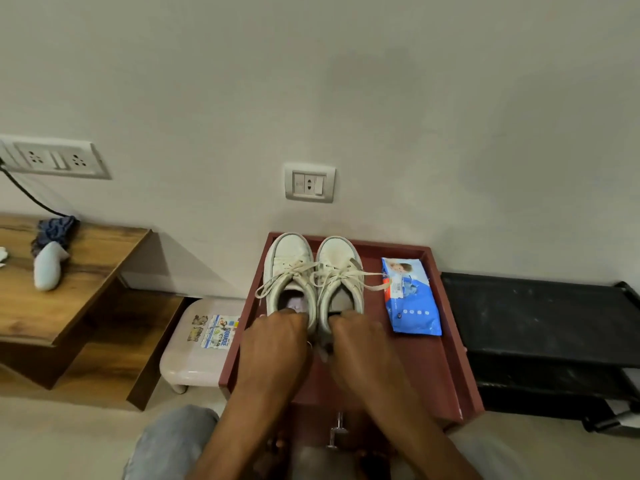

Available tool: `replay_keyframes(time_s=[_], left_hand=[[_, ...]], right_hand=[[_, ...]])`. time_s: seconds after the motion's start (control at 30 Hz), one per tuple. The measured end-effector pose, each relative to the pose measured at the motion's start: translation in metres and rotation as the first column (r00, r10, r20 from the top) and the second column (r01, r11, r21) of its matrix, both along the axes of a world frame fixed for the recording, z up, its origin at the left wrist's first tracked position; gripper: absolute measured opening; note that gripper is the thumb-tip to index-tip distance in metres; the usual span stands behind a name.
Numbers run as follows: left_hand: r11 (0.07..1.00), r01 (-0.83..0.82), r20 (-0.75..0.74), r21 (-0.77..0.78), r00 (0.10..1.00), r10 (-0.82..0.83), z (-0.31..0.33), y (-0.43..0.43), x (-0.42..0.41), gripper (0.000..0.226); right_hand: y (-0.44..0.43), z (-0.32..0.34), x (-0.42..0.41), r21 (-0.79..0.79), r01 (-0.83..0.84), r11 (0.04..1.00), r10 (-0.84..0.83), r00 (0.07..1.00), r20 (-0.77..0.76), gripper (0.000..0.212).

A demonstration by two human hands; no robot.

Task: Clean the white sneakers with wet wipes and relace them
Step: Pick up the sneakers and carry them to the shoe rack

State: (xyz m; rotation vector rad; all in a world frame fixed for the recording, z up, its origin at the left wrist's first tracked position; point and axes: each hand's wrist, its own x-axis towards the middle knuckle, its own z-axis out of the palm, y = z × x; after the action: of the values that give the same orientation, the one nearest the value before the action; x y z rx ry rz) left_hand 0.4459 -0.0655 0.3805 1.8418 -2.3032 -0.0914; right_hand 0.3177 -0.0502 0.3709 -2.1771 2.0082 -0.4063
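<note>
Left hand: fingers curled over the heel rim of the left sneaker, gripping it, with the fingertips dipping into the opening.
Right hand: just beside the left hand, gripping the heel of the right sneaker the same way.
Left sneaker: straight ahead of the left hand, sole down, toe pointing away toward the wall, its side against the other shoe.
Right sneaker: straight ahead of the right hand, toe also toward the wall.
Laces: threaded through both shoes beyond the fingertips, with loose ends trailing. One end runs out to the right and reaches the wipes pack.
Wipes pack: blue, lying flat near the right hand, on its outer side and a little ahead of it.
Desk: red with a raised rim, under both hands, carrying the shoes and the pack.
Stool: pale, low, beside the desk out past the left hand.
Black rack: beside the desk out past the right hand.
Wall socket: on the wall beyond the shoes' toes.
</note>
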Motion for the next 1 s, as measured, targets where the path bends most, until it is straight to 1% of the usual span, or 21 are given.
replay_keyframes(time_s=[0.07, 0.1, 0.17, 0.2, 0.3, 0.37, 0.5, 0.57, 0.7, 0.8, 0.93, 1.0], left_hand=[[0.999, -0.005, 0.061, -0.035, 0.998, 0.008, 0.027, 0.012, -0.001, 0.014], [0.999, -0.009, 0.066, -0.047, 0.998, 0.012, 0.041, 0.020, -0.001, 0.013], [0.997, 0.004, 0.058, -0.076, 0.998, 0.000, 0.068, 0.037, -0.002, 0.008], [0.993, 0.012, 0.045, -0.117, 0.999, -0.006, 0.080, 0.045, -0.004, 0.007], [0.978, 0.031, 0.033, -0.205, 0.999, -0.025, 0.110, 0.067, -0.012, 0.012], [0.967, 0.037, 0.039, -0.250, 0.999, -0.028, 0.130, 0.080, -0.019, 0.014], [0.948, 0.053, 0.044, -0.314, 0.998, -0.041, 0.160, 0.105, -0.035, 0.015], [0.936, 0.090, 0.051, -0.341, 0.996, -0.077, 0.169, 0.116, -0.046, 0.015], [0.926, 0.175, 0.070, -0.334, 0.984, -0.161, 0.172, 0.139, -0.077, 0.017], [0.931, 0.214, 0.043, -0.296, 0.976, -0.211, 0.163, 0.153, -0.111, 0.021], [0.941, 0.270, -0.048, -0.206, 0.957, -0.285, 0.136, 0.170, -0.172, 0.018], [0.946, 0.309, -0.087, -0.098, 0.944, -0.318, 0.116, 0.181, -0.206, 0.018]], right_hand=[[0.010, 0.027, -0.002, -0.035, -0.005, 0.999, 0.004, 1.000, -0.018, 0.014], [0.018, 0.043, -0.004, -0.041, -0.005, 0.999, 0.005, 1.000, -0.022, 0.015], [0.033, 0.073, -0.008, -0.056, -0.017, 0.998, 0.014, 0.999, -0.048, 0.016], [0.041, 0.085, -0.010, -0.073, -0.023, 0.997, 0.018, 0.998, -0.061, 0.015], [0.064, 0.118, -0.019, -0.150, -0.011, 0.989, 0.004, 0.999, -0.046, 0.010], [0.080, 0.141, -0.026, -0.196, -0.021, 0.980, 0.007, 0.997, -0.072, 0.008], [0.104, 0.176, -0.043, -0.243, -0.029, 0.970, -0.002, 0.992, -0.126, 0.002], [0.115, 0.183, -0.056, -0.259, -0.006, 0.966, -0.026, 0.992, -0.121, 0.005], [0.139, 0.183, -0.091, -0.229, 0.048, 0.972, -0.068, 0.995, -0.079, 0.014], [0.155, 0.173, -0.127, -0.200, 0.094, 0.975, -0.111, 0.991, -0.077, 0.013], [0.183, 0.149, -0.185, -0.128, 0.189, 0.974, -0.198, 0.978, -0.059, 0.009], [0.200, 0.133, -0.215, -0.070, 0.262, 0.963, -0.266, 0.962, -0.054, 0.012]])
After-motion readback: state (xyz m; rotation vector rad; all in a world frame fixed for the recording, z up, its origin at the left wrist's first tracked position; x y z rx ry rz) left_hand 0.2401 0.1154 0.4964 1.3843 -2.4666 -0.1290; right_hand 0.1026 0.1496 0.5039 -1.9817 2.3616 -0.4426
